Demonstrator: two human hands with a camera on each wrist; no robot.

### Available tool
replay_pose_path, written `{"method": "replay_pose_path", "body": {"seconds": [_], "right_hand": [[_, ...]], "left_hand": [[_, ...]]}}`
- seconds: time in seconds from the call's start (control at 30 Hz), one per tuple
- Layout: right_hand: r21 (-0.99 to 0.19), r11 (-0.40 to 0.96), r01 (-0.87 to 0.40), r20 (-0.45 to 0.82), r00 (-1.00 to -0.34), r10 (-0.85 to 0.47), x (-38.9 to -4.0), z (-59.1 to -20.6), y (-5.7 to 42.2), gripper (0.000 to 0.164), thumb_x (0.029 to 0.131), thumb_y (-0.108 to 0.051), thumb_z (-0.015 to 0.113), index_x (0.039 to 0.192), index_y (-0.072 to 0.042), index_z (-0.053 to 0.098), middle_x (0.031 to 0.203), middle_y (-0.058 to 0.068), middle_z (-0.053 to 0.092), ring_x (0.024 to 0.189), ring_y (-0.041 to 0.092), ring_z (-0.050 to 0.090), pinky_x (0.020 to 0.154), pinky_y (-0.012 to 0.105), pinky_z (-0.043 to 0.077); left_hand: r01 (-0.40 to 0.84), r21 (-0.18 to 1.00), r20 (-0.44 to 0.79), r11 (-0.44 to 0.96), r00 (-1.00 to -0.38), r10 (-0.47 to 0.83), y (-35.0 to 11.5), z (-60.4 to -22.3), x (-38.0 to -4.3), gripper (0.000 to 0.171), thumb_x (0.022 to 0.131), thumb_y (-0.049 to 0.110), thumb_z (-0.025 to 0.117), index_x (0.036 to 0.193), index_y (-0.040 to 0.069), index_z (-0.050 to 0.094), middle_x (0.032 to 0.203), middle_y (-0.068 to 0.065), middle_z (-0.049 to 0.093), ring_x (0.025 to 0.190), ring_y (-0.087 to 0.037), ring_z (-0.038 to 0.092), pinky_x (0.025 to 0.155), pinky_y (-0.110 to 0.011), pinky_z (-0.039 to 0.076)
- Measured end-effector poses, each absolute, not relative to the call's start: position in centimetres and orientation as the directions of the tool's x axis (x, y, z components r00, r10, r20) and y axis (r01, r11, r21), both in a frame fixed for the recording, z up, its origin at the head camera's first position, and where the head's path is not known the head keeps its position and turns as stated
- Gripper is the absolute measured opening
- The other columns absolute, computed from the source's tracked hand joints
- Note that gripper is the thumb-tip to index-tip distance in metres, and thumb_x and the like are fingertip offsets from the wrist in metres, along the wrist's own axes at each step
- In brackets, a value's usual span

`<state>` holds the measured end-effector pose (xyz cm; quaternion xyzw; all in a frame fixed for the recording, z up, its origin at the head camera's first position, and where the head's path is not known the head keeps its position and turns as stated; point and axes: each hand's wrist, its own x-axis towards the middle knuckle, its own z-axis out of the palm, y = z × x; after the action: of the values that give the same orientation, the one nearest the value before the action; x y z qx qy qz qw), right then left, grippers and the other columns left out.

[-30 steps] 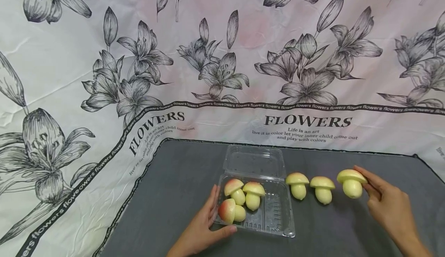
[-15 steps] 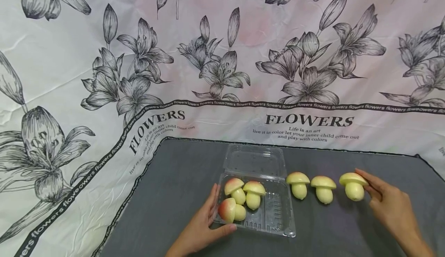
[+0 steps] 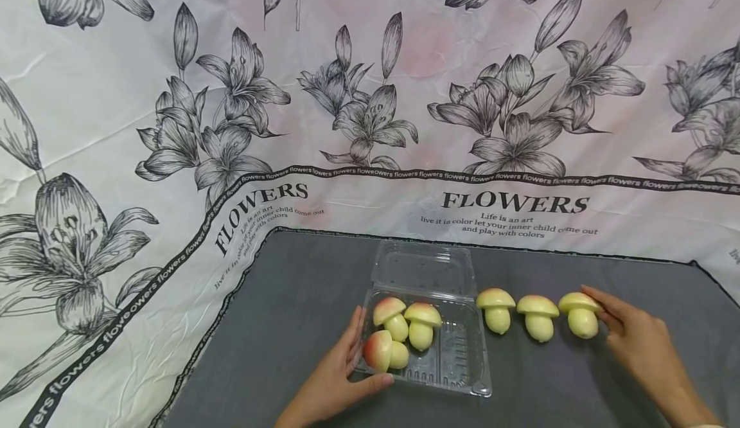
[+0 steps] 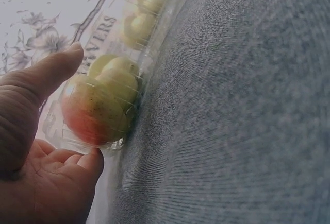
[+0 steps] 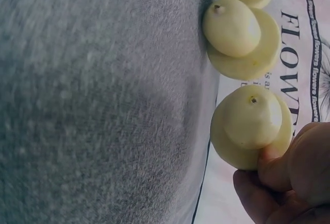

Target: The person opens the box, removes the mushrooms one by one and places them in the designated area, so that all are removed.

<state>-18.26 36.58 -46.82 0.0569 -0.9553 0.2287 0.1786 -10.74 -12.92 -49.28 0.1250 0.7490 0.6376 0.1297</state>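
My right hand (image 3: 642,338) pinches the cap of a pale yellow, mushroom-shaped piece (image 3: 581,322) with a reddish top. In the right wrist view the thumb (image 5: 276,170) presses the cap's edge, and the stem of the held mushroom (image 5: 252,118) faces the camera. Two like mushrooms (image 3: 539,325) (image 3: 496,319) stand in line to its left. My left hand (image 3: 341,376) holds the left front corner of a clear plastic clamshell box (image 3: 457,376), thumb at the front rim. Three mushrooms (image 3: 422,335) lie in the box's left half. In the left wrist view, one red-blushed mushroom (image 4: 93,113) shows through the wall.
The box's clear lid (image 3: 424,270) lies folded back behind it. Dark grey cloth (image 3: 277,325) covers the table. A white flower-printed curtain (image 3: 370,203) hangs along the back and left edges.
My right hand has lowered its mushroom and brought it leftward, closer to the two in line. The left hand and the box have stayed in place.
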Motion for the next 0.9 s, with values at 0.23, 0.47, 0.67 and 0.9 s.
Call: {"method": "replay_pose_path", "body": {"seconds": [0.23, 0.47, 0.67, 0.9], "right_hand": [[-0.412, 0.894, -0.179, 0.343, -0.939, -0.029, -18.54, -47.15, 37.04, 0.042, 0.106, -0.001, 0.060, 0.148, -0.005, 0.062, 0.123, 0.038, 0.067, 0.057, 0.020, 0.040, 0.047, 0.028, 0.026], [-0.379, 0.896, -0.231, 0.371, -0.925, -0.081, -18.95, -47.41, 37.43, 0.041, 0.102, 0.003, 0.065, 0.142, -0.001, 0.065, 0.119, 0.037, 0.069, 0.068, 0.031, 0.057, 0.053, 0.042, 0.043], [-0.377, 0.900, -0.219, 0.357, -0.931, -0.077, -18.75, -47.44, 37.59, 0.042, 0.104, 0.001, 0.063, 0.146, -0.002, 0.062, 0.120, 0.039, 0.067, 0.066, 0.031, 0.054, 0.053, 0.040, 0.040], [-0.379, 0.897, -0.227, 0.348, -0.933, -0.089, -18.53, -47.52, 37.57, 0.044, 0.105, -0.002, 0.062, 0.149, -0.006, 0.061, 0.127, 0.037, 0.066, 0.073, 0.034, 0.058, 0.057, 0.042, 0.042]], "left_hand": [[0.022, 0.988, -0.035, 0.152, -0.933, 0.359, -12.88, -49.11, -10.83, 0.112, 0.099, 0.028, 0.079, 0.170, 0.025, -0.007, 0.178, 0.000, 0.003, 0.162, -0.028, 0.012, 0.125, -0.049, 0.031], [-0.020, 0.990, -0.067, 0.137, -0.935, 0.348, -12.89, -49.36, -10.49, 0.111, 0.099, 0.030, 0.079, 0.171, 0.029, -0.006, 0.178, 0.003, 0.003, 0.162, -0.029, 0.011, 0.126, -0.054, 0.028], [-0.044, 0.991, -0.087, 0.130, -0.935, 0.344, -12.83, -49.37, -10.43, 0.110, 0.099, 0.030, 0.079, 0.170, 0.033, -0.005, 0.177, 0.008, 0.002, 0.162, -0.023, 0.009, 0.127, -0.053, 0.026], [-0.006, 0.990, -0.054, 0.138, -0.935, 0.350, -12.99, -49.18, -10.55, 0.111, 0.099, 0.028, 0.079, 0.171, 0.028, -0.006, 0.178, 0.004, 0.003, 0.162, -0.027, 0.012, 0.126, -0.045, 0.029]]}}
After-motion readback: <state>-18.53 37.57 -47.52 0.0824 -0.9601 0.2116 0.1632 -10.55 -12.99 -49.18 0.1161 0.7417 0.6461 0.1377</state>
